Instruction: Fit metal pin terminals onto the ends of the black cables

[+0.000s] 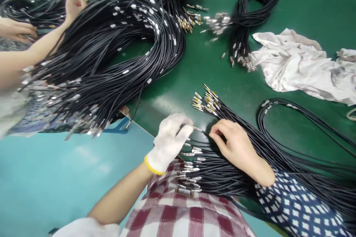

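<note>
My left hand point(172, 139), in a white glove with a yellow cuff, pinches the metal connector point(198, 129) of one black cable. Bare and just to the right, my right hand point(236, 146) closes its thumb and fingertips on the same cable behind the connector. Below both hands lies a bundle of black cables point(222, 176) with silver ends pointing left. Above my right hand another bundle point(236, 118) ends in silver connectors with yellow marks point(207, 102).
A large heap of looped cables point(167, 44) covers the left of the green table point(178, 92). Another person's hands point(73, 7) work at the upper left. Coiled cables point(257, 3) and a white cloth point(300, 64) lie at the upper right.
</note>
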The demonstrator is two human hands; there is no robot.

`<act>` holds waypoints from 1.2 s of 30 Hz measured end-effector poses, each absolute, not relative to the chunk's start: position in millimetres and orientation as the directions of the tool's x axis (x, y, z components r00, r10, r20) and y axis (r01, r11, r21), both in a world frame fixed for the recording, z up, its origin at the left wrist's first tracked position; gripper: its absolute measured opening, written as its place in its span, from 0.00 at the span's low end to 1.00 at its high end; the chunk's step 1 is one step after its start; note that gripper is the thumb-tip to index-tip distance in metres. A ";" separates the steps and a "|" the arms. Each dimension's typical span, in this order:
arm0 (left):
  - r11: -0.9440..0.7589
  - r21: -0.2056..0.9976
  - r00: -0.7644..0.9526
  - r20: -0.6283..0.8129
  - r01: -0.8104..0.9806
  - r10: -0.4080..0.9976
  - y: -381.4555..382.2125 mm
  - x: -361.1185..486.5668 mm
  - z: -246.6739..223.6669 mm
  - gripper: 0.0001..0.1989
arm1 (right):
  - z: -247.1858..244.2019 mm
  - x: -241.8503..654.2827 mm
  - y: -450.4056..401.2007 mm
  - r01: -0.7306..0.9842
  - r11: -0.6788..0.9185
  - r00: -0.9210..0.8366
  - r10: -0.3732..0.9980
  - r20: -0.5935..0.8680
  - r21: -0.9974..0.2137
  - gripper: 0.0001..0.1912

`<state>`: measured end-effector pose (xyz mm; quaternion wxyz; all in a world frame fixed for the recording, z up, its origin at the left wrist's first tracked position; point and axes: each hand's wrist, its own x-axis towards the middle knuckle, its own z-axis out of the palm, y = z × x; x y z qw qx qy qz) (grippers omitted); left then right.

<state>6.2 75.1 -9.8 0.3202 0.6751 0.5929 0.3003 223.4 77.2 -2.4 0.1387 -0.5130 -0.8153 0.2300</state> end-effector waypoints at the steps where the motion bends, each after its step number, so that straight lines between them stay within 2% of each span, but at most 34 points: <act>1: -0.083 0.810 0.147 -0.004 0.581 0.989 78.9 6.6 -8.6 0.09 | -1.5 223.5 76.4 0.764 0.355 -0.436 0.900 -0.026 -0.538 0.08; 5: -0.073 0.806 0.211 -0.066 0.588 0.975 87.2 11.2 -5.0 0.12 | -1.5 215.0 78.2 0.722 0.340 -0.435 0.900 -0.013 -0.602 0.06; 9: -0.141 0.747 0.242 -0.027 0.650 0.970 86.7 12.3 -4.8 0.13 | -4.1 199.3 82.5 0.650 0.310 -0.453 0.891 -0.026 -0.694 0.08; 13: -0.185 0.718 0.285 -0.020 0.671 0.958 86.5 9.5 -5.4 0.14 | -8.8 190.9 84.5 0.505 0.068 -0.420 0.890 -0.176 -0.860 0.12; 15: -0.149 0.741 0.281 -0.056 0.655 0.958 87.1 9.2 -5.1 0.14 | -11.9 188.8 83.7 0.387 -0.079 -0.412 0.877 -0.249 -0.919 0.12; 17: -0.081 0.780 0.249 -0.098 0.621 0.964 87.4 9.7 -5.1 0.14 | -14.1 186.8 81.7 0.302 -0.160 -0.406 0.870 -0.278 -0.940 0.13; 19: -0.059 0.799 0.243 -0.111 0.599 0.964 87.2 9.8 -6.0 0.13 | -14.5 184.5 79.0 0.319 -0.131 -0.379 0.890 -0.254 -0.938 0.12; 23: -0.179 0.761 0.329 -0.048 0.624 0.943 85.6 6.9 -10.0 0.14 | -12.3 181.7 75.6 0.480 0.059 -0.327 0.938 -0.116 -0.875 0.11; 28: -0.285 0.710 0.376 0.031 0.644 0.926 84.8 6.0 -15.4 0.15 | -13.7 182.4 77.5 0.347 -0.102 -0.372 0.898 -0.237 -0.932 0.13; 32: -0.227 0.720 0.309 0.019 0.656 0.951 85.0 9.6 -18.7 0.14 | -14.5 180.7 77.0 0.447 -0.022 -0.341 0.920 -0.193 -0.894 0.12; 36: -0.294 0.690 0.347 0.065 0.661 0.935 85.0 10.3 -21.7 0.13 | -16.4 178.1 75.7 0.455 -0.016 -0.334 0.924 -0.187 -0.890 0.12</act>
